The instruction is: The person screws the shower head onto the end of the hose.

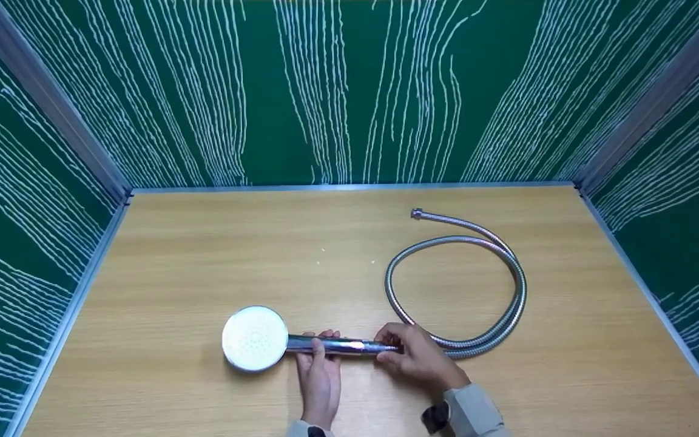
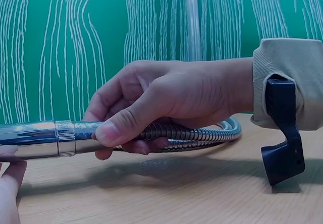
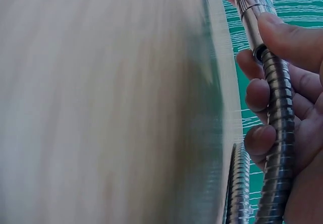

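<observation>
A chrome hand shower with a round white face [image 1: 255, 338] lies across the front of the table, its face upward and its handle [image 1: 349, 346] pointing right. My left hand [image 1: 320, 385] grips that handle from below, thumb over the top. At the handle's end my right hand [image 1: 419, 355] pinches the smooth metal sleeve [image 3: 251, 28] of the shower hose, where sleeve and handle meet at a ridged ring [image 2: 65, 138]. The ribbed hose [image 3: 280, 118] runs out of the sleeve through the right fingers. Whether the threads are engaged is hidden.
The hose [image 1: 522, 285] loops over the table's right half, its free end nut [image 1: 417, 213] near the back. A wooden tabletop [image 1: 173, 255] is bounded by green walls [image 1: 355, 91] with white wavy lines. Small white specks lie mid-table.
</observation>
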Available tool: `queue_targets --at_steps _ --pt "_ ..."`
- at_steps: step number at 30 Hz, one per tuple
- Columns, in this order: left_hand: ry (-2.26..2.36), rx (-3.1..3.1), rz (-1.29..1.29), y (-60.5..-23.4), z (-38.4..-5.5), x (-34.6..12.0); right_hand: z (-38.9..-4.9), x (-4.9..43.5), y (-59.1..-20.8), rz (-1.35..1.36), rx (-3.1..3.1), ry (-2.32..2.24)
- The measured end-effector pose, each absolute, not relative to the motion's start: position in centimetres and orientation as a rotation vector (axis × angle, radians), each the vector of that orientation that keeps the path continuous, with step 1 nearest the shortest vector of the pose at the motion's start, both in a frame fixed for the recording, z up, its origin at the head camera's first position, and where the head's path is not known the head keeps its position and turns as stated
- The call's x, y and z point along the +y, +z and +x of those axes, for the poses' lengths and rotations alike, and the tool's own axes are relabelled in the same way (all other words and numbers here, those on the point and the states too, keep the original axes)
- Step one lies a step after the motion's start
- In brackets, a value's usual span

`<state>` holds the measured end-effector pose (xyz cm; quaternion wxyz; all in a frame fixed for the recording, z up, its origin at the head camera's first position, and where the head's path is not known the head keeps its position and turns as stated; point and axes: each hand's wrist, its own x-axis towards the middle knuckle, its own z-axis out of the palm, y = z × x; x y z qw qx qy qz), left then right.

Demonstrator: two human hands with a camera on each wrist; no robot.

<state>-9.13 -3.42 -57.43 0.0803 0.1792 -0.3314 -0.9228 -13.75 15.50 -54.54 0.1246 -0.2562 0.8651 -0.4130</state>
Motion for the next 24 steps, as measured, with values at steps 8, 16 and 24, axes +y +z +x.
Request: queue_targets --at_steps 8,16,24 --pt "-2.774 -0.994 0.504 -57.4 -9.2 -3.5 -13.6 15.5 -54.8 -0.772 2.526 -1.260" --pt "-2.790 -0.997 0.535 -57.5 -9.4 -3.7 -13.6 15.4 -54.1 -0.703 2.566 -1.135" --pt "-2.866 -1.088 0.510 -57.3 -10.3 -4.6 -13.3 14.8 -53.7 -0.657 2.595 -1.150"
